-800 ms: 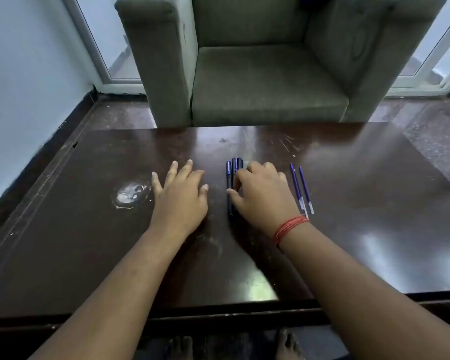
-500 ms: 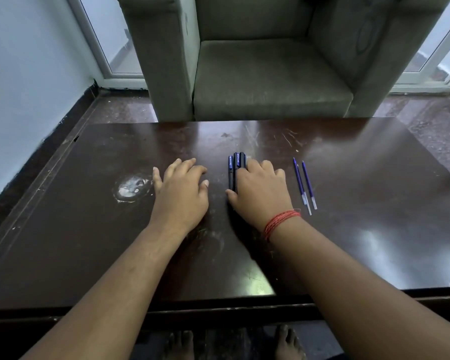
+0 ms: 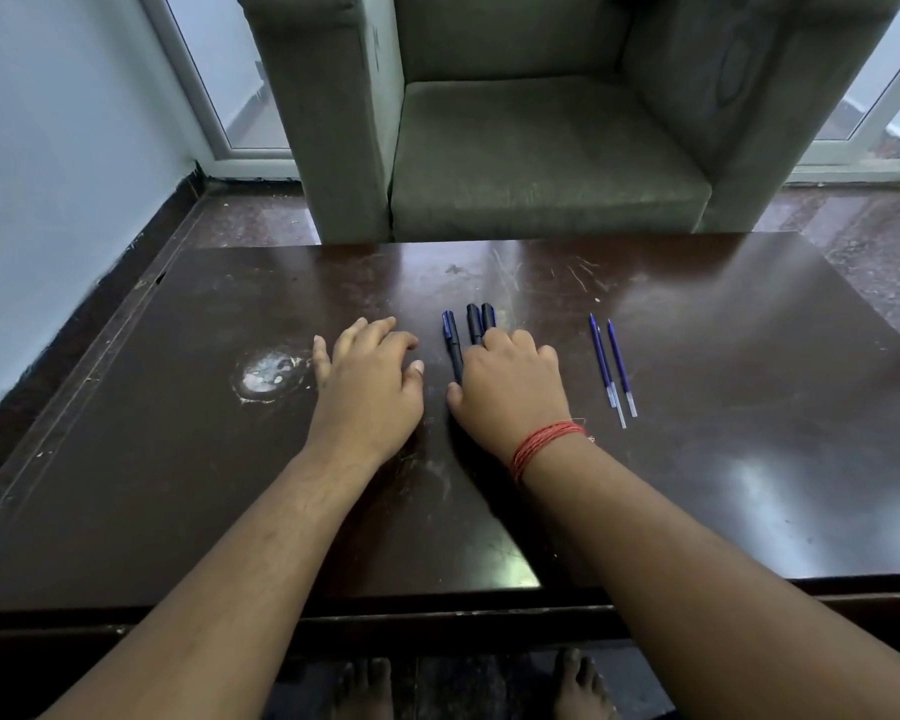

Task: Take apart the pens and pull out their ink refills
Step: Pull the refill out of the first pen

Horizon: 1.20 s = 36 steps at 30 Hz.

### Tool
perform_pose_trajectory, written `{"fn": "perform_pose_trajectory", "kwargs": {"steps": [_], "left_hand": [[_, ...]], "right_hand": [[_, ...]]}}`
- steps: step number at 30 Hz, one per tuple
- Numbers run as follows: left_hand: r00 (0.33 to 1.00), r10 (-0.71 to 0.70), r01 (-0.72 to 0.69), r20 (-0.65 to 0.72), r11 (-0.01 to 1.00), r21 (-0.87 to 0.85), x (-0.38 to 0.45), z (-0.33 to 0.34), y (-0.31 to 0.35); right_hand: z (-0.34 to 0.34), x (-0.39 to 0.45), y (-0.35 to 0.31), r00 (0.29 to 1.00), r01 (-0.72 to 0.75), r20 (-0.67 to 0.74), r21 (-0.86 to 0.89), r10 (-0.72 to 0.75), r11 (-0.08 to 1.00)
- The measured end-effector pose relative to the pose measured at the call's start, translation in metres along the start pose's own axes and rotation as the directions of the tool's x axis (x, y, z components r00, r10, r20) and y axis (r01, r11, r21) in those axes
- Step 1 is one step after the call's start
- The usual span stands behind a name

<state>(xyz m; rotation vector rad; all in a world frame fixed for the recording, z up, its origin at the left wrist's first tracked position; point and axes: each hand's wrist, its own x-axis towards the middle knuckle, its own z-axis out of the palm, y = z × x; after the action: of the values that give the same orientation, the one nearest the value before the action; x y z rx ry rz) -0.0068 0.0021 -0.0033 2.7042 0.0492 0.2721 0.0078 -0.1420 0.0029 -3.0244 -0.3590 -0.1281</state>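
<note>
We see both hands flat on the dark tabletop (image 3: 697,459). Left hand (image 3: 367,392) fingers loosely spread, holding nothing. Right hand (image 3: 513,392) fingers rest over three pens (image 3: 453,345), grip unclear. Three ink refills (image 3: 611,366) lie just right, apart from it.

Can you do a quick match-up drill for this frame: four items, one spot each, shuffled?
Items:
1. left hand
2. right hand
3. ink refills
4. white stain

Spots:
A. lying right of both hands
B. resting over the dark pens
C. on the table, just left of the left hand
D. flat on the table, touching no pen

Pairs: 1-D, 2-B, 3-A, 4-C
</note>
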Motion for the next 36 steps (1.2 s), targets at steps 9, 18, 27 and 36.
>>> {"fn": "perform_pose_trajectory", "kwargs": {"steps": [9, 18, 27, 36], "left_hand": [[0.973, 0.231, -0.232, -0.016, 0.968, -0.096, 0.004, -0.012, -0.006], [0.927, 0.366, -0.352, 0.077, 0.924, -0.146, -0.003, -0.013, 0.008], [0.926, 0.354, -0.337, 0.131, 0.932, -0.133, -0.002, -0.022, 0.011], [0.942, 0.302, -0.274, 0.148, 0.943, -0.187, -0.002, -0.040, 0.019]], "right_hand": [[-0.046, 0.005, 0.028, 0.986, 0.056, 0.129, 0.359, -0.109, 0.932], [-0.047, -0.001, 0.059, 0.940, -0.004, 0.265, 0.643, -0.217, 0.766], [-0.046, 0.001, 0.051, 0.968, 0.170, 0.072, 0.517, -0.240, 0.839], [-0.049, 0.004, 0.052, 0.917, 0.393, -0.252, 0.430, -0.310, 0.813]]}}
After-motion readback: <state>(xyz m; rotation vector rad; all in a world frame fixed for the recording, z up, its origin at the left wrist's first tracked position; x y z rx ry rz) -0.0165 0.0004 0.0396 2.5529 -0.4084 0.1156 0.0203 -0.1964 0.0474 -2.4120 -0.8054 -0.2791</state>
